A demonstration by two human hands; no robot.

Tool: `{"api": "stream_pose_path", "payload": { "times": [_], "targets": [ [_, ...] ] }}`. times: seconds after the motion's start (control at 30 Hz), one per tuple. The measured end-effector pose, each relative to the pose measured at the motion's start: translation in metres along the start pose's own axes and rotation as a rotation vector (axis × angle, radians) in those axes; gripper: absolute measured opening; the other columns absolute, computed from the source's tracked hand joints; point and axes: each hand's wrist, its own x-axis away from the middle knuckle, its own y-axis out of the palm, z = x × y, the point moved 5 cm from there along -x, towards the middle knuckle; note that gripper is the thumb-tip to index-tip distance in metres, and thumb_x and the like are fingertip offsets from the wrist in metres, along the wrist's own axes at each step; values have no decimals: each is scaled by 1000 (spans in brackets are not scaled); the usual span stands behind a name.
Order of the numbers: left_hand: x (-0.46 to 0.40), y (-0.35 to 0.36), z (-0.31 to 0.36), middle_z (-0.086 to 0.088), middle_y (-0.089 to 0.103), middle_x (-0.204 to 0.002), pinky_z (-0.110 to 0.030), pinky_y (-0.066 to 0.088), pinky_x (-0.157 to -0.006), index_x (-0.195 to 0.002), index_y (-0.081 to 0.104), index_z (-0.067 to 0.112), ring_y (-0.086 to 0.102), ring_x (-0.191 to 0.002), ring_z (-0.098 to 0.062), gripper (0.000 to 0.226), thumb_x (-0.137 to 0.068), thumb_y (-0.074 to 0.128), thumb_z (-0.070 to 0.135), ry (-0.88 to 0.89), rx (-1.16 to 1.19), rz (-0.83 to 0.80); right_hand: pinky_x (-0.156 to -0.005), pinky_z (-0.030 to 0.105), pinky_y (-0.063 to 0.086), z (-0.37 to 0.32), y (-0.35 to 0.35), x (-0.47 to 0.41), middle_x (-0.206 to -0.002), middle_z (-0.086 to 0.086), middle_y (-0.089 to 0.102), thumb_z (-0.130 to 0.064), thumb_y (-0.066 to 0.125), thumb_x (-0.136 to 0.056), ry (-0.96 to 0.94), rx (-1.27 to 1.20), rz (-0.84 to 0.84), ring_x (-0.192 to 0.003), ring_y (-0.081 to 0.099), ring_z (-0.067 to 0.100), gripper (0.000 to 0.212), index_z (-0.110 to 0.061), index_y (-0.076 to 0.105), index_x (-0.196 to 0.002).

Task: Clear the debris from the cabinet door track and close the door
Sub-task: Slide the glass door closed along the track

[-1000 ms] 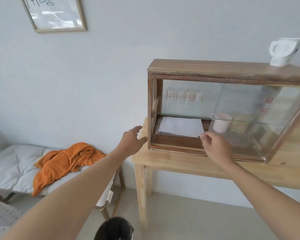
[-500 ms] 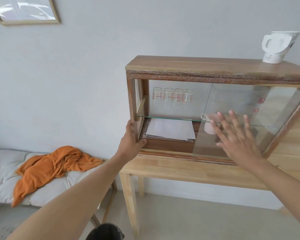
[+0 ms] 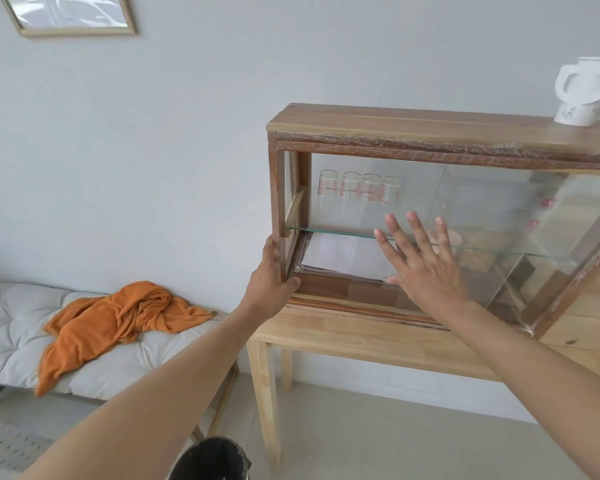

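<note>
On the table, cabinet (image 3: pixel 430 133) lies lengthwise left-right.

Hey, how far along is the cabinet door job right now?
Done, seemingly: no debris shows on the visible bottom track, though some of it is hidden. In hand: the right hand lies flat with spread fingers on the glass door, while the left hand grips the cabinet's left corner post. Left: whether the door is fully shut is unclear.

we see an orange cloth (image 3: pixel 111 320) crumpled on a white cushioned bench (image 3: pixel 11 337) at left — a framed picture (image 3: pixel 70 13) far above it, a white kettle (image 3: pixel 584 93) far right, a black bin (image 3: pixel 210 459) nearest.
</note>
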Motion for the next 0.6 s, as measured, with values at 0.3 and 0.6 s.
{"api": "stream_pose_path", "payload": {
  "times": [0.3,0.6],
  "targets": [
    [1,-3,3,6,62,-125,-39,54,-84,-152,13,34,62,-107,-23,89,-89,71,10,14,-3,-13,-127,68,-14,-67,-5,-61,-182,8,-6,-53,90,-74,-41,-69,53,-167,-10,38,136,-19,3,-173],
    [2,0,5,5,67,-114,-38,56,-79,-150,17,31,68,-97,-26,87,-86,69,4,18,-19,1,-124,70,-19,-85,-10,-74,-181,7,-13,-62,81,-81,-21,-54,25,-163,-23,39,132,-18,-4,-173]
  ]
}}
